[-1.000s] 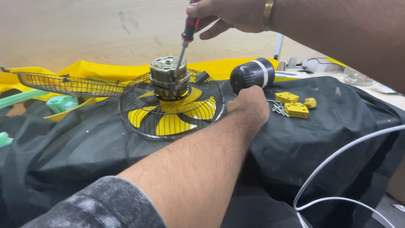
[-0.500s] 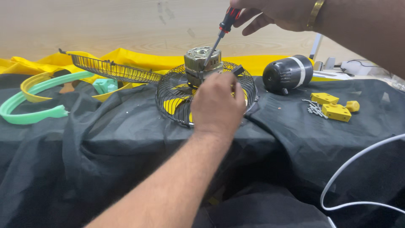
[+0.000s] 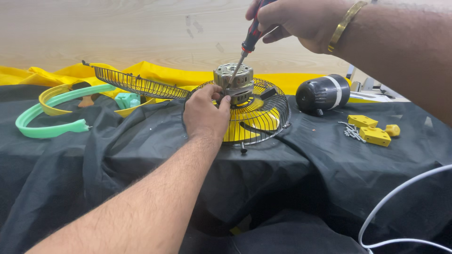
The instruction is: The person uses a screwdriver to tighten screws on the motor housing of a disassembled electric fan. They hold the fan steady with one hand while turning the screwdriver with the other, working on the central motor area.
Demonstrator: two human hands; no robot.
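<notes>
Right now our left hand [image 3: 203,114] is closed around the side of the grey motor [image 3: 234,81], which sits on top of the black wire fan cage [image 3: 263,120] with yellow blades inside. Our right hand [image 3: 294,19], above the motor, is wrapped tight around a screwdriver [image 3: 248,44] with a red and black handle, and its tip points down at the top of the motor. We think the tip could slip off the screw, because the tool leans a bit, and then it could poke the fingers of our left hand, which are just beside the tip. The cage could also tip or slide on the soft black cloth [image 3: 329,169] on the bench if we push too hard. Little screws [image 3: 352,133] lie right of the motor, near two yellow blocks [image 3: 374,135], and they could roll into the folds. Compared with half a second ago, our left hand has moved from on top of the cage, in front of the motor, to the motor's left side, so we can see more of the motor now. The screwdriver stays over the motor.
</notes>
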